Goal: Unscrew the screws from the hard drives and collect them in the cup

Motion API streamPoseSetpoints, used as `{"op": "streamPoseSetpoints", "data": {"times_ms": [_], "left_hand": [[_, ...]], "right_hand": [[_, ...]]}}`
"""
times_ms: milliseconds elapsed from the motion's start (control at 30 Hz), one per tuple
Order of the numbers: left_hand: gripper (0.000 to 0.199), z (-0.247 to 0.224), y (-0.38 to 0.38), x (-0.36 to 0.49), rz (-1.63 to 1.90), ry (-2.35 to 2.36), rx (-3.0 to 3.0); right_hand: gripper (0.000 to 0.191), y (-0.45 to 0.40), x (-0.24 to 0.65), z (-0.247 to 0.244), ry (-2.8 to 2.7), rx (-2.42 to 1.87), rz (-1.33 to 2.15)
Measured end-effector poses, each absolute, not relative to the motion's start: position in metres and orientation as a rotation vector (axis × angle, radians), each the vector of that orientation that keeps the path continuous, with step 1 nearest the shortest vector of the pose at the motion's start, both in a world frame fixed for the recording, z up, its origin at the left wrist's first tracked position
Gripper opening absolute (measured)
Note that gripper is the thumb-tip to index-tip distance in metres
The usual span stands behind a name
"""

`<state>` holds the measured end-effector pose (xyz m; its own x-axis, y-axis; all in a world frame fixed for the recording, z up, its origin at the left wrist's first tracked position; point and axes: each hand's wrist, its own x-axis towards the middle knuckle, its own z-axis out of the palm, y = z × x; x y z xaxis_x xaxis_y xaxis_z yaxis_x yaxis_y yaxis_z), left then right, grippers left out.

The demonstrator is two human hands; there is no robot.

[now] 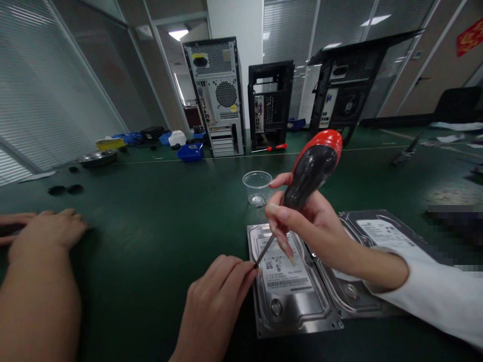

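Note:
My right hand (311, 221) holds a screwdriver (311, 171) with a black and red handle, tilted so its thin shaft points down and left. My left hand (219, 291) is closed in a pinch right at the screwdriver's tip, beside the left edge of a hard drive (289, 306). What lies between those fingertips is hidden. The drive is flat on the table, silver with a white printed label. A second hard drive (388, 234) lies to its right, partly covered by my right wrist and white sleeve.
A clear plastic cup (257, 188) stands behind the drive. Farther back are computer cases (222, 95), a red screwdriver (277, 147), a blue tray (190, 152) and a metal bowl (98, 158). Another person's arm (45, 261) rests on the green table at left.

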<state>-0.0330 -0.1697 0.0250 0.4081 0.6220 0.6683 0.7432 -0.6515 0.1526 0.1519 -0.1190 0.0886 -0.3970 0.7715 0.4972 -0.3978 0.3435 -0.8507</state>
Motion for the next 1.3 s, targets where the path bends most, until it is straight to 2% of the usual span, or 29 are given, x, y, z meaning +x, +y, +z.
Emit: {"op": "streamPoseSetpoints", "data": {"times_ms": [400,600,800,1300], "left_hand": [[0.017,0.026,-0.157,-0.033,-1.206,-1.423,-2.713],[0.011,0.023,-0.148,-0.033,-1.444,-1.96,-2.797],[0.036,0.017,-0.142,-0.034,-1.653,-2.443,-2.847],[0.041,0.027,-0.133,-0.037,-1.594,-2.279,-3.035]], "right_hand": [[0.024,-0.118,0.149,0.088,-1.518,-0.355,1.29],[0.024,-0.111,0.148,0.087,-1.545,-0.358,1.286],[0.033,-0.106,0.142,0.089,-1.563,-0.368,1.312],[0.047,-0.095,0.134,0.093,-1.567,-0.447,1.358]]}}
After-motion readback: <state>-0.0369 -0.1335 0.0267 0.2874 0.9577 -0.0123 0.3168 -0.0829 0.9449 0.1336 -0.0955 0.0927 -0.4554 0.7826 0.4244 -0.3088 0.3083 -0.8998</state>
